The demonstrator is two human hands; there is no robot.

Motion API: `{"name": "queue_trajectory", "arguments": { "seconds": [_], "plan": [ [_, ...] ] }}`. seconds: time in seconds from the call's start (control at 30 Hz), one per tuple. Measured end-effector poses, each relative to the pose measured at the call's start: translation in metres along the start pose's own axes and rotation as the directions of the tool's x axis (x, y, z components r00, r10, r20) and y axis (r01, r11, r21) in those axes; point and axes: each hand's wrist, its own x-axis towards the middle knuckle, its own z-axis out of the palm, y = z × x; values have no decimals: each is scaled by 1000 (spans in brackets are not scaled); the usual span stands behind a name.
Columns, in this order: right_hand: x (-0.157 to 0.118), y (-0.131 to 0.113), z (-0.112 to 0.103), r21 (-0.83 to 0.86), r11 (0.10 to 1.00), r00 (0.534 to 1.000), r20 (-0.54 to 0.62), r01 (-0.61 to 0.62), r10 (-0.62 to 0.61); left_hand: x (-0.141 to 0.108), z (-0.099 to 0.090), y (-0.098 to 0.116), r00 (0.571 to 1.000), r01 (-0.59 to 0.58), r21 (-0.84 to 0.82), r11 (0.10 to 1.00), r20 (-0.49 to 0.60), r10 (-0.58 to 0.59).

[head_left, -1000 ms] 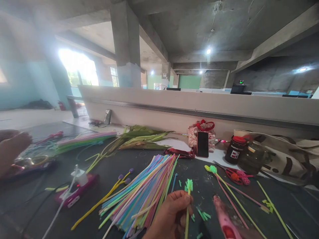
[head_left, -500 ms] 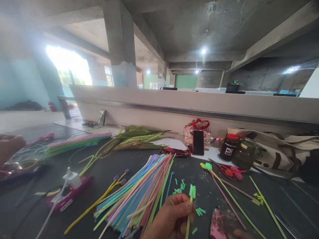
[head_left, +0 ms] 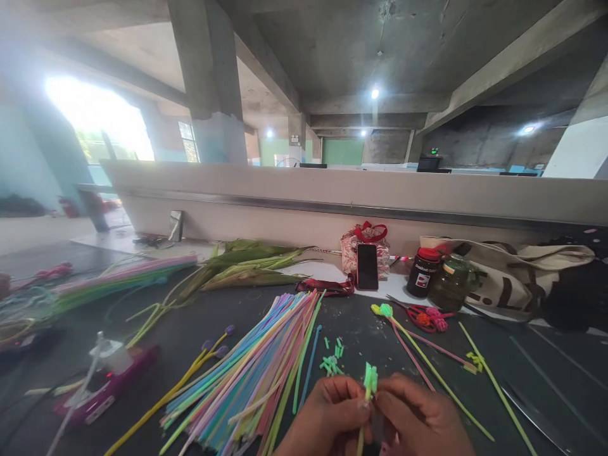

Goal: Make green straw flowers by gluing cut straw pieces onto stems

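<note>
My left hand (head_left: 335, 415) is closed on a thin yellow-green stem (head_left: 361, 437), just below its top. Short green pieces (head_left: 371, 377) cluster upright around the stem's tip. From the right, my right hand (head_left: 418, 415) meets the cluster with thumb and fingers pinched at its base; whatever lies between those fingertips is too small to make out. Loose green cut pieces (head_left: 332, 362) lie on the dark table just beyond my left hand. A pink object (head_left: 390, 447) is mostly hidden under my right hand.
A bundle of pastel sticks (head_left: 256, 373) fans out left of my hands. Farther left are yellow stems (head_left: 161, 399) and a purple power strip (head_left: 107, 386). Scissors (head_left: 420, 315), finished-looking stems (head_left: 441, 370), a phone (head_left: 367, 266), a red-lidded bottle (head_left: 422, 272) and tweezers (head_left: 534, 418) lie around the right.
My right hand has come up from the lower right to the green cluster, beside my left hand. The view has shifted slightly to the right.
</note>
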Motion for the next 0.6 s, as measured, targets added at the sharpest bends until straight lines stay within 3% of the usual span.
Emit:
{"name": "queue_trajectory", "arguments": {
  "seconds": [0.07, 0.27, 0.43, 0.6],
  "plan": [
    [1, -1, 2, 35, 999, 1000, -18, 26, -25, -2, 2, 0, 1000, -17, 0, 1000, 2, 17],
    [3, -1, 9, 229, 970, 995, -43, -81, 93, 1, -2, -4, 998, -64, 41, 997, -4, 64],
    [6, 2, 8, 195, 979, 997, -36, -58, 66, 8, -12, -6, 998, -57, 102, 993, -6, 57],
    [4, 0, 5, 154, 986, 998, -10, -58, 60, 4, -6, -3, 999, -50, 57, 997, -11, 51]
  ]
}}
